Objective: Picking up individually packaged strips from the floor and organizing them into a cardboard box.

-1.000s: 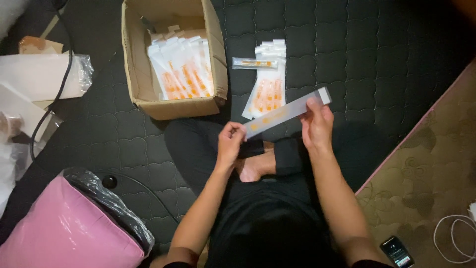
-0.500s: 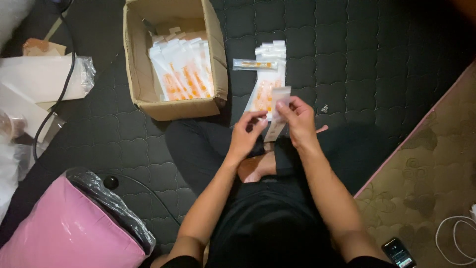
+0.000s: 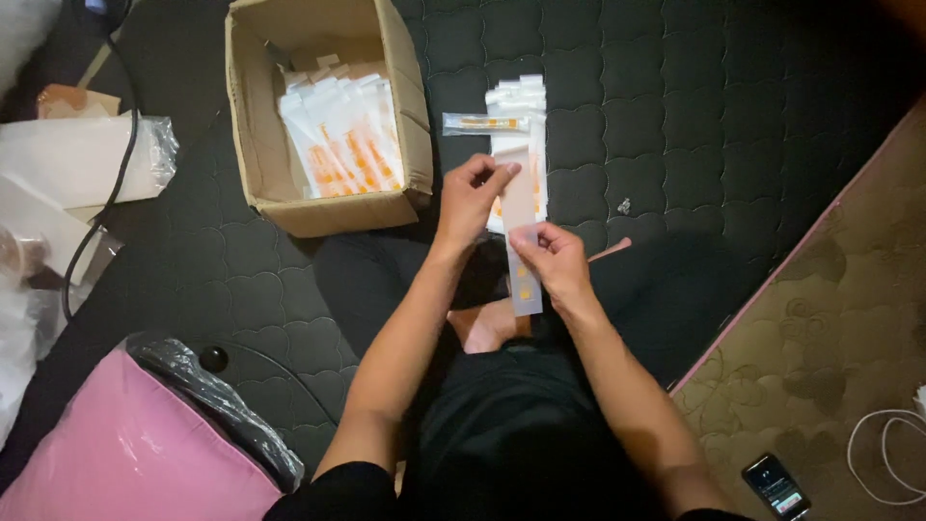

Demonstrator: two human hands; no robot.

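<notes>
Head view: the left hand (image 3: 470,198) pinches the top end of a long narrow sachet (image 3: 522,241) between thumb and fingers (image 3: 503,172), while the right hand (image 3: 552,260) grips its lower half, thumb on front. The sachet stands nearly upright above the lap; a second ago it was stretched out slantwise between the hands, and half a second ago both hands were bunched closer over it. Just behind it, a pile of white sachets (image 3: 521,111) lies on the dark quilted mattress (image 3: 675,116), with one clear-wrapped stick (image 3: 485,123) across it. Left of the pile sits an open cardboard box (image 3: 405,106) with more sachets in it. A pink bag (image 3: 125,453) lies lower left, a phone (image 3: 776,485) lower right
</notes>
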